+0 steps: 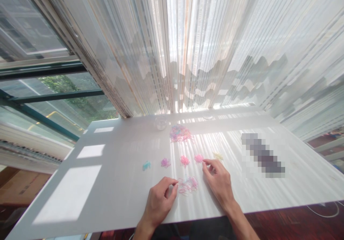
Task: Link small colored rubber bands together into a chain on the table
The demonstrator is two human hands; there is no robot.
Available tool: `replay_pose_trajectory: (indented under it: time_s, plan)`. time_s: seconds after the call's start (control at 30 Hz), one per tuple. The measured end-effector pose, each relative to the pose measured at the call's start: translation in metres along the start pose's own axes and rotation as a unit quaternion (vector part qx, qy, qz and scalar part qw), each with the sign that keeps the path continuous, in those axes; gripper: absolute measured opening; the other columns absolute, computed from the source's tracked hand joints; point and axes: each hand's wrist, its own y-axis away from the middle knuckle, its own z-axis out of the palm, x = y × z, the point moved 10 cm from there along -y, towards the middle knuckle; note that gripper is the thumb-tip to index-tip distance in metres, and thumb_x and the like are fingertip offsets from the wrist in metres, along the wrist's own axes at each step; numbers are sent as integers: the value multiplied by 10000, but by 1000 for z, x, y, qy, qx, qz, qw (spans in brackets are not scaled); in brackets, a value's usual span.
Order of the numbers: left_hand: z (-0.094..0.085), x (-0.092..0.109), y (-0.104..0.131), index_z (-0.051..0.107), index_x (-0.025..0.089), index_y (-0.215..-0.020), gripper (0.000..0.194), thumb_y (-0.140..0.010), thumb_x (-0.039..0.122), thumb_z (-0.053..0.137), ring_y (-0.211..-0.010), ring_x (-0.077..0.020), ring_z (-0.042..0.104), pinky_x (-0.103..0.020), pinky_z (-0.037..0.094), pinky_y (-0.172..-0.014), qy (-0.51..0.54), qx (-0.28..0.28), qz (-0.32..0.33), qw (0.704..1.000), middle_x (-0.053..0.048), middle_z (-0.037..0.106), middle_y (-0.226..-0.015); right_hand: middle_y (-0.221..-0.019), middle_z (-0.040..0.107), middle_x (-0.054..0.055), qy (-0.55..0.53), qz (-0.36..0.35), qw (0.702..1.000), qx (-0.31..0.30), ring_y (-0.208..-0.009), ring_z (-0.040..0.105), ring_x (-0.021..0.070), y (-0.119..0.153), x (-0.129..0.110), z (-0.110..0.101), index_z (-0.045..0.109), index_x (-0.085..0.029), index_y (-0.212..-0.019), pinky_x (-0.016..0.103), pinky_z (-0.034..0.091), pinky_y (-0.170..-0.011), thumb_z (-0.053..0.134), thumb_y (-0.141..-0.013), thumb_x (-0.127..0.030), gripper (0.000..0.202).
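My left hand (pixel 161 199) is beside the left edge of a loose mixed pile (pixel 188 185) of pink, purple and blue bands, thumb and index finger brought together; anything between them is too small to name. My right hand (pixel 219 179) has its fingertips at the lower edge of a light pink pile (pixel 198 158), also pinched, contents hidden. In the same row lie a teal pile (pixel 146 165), a purple pile (pixel 165 162), a bright pink pile (pixel 184 160) and a yellow pile (pixel 218 156). Farther back sits a larger mixed pile (pixel 180 134).
A clear round container (pixel 161 123) stands near the back of the white table (pixel 120 197), with a clear lid-like piece (pixel 208 118) to its right. A pixelated dark object (pixel 264 156) lies on the right. Behind the table hang striped curtains (pixel 150 53).
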Motion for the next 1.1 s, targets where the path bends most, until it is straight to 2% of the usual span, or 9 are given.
replay_pose_trajectory:
  time_s: [0.23,0.43,0.67,0.93,1.1]
  plan:
    - [-2,3,-2,664,267,-1118,212,-959,219,533,-628,-134,655,-253,565,-644,-108,-45,-2,993,-9,713,-1022,-802,692,24,-67,-35,993,-94,-655,632,168,21,-19,1,716,-221,-973,279,521,-641,578,-988,-294,157]
    - [5,6,-8,675,273,-1106,190,-975,262,538,-678,-146,687,-254,563,-656,-143,-71,-7,987,-3,715,-990,-787,692,19,-98,-52,983,-150,-668,654,163,32,-31,12,713,-224,-959,265,517,-628,552,-1004,-257,171]
    - [10,13,-23,685,258,-984,151,-972,237,536,-785,-160,715,-236,527,-685,-150,-85,-5,985,1,716,-913,-781,703,29,-100,-52,982,-152,-659,659,170,33,-32,14,715,-217,-940,280,529,-642,534,-1009,-270,202]
    - [4,14,-27,702,262,-918,157,-960,241,552,-601,-126,633,-244,508,-613,-114,-66,-3,991,13,719,-893,-781,701,32,-105,-36,982,-156,-670,657,177,32,-28,15,721,-217,-938,293,534,-653,529,-1011,-287,217]
    - [1,14,-24,704,254,-960,140,-980,285,569,-609,-123,610,-245,522,-647,-62,-56,-11,996,12,748,-898,-780,697,29,-111,-51,981,-152,-666,653,170,31,-35,12,726,-219,-944,282,535,-640,552,-1006,-286,197]
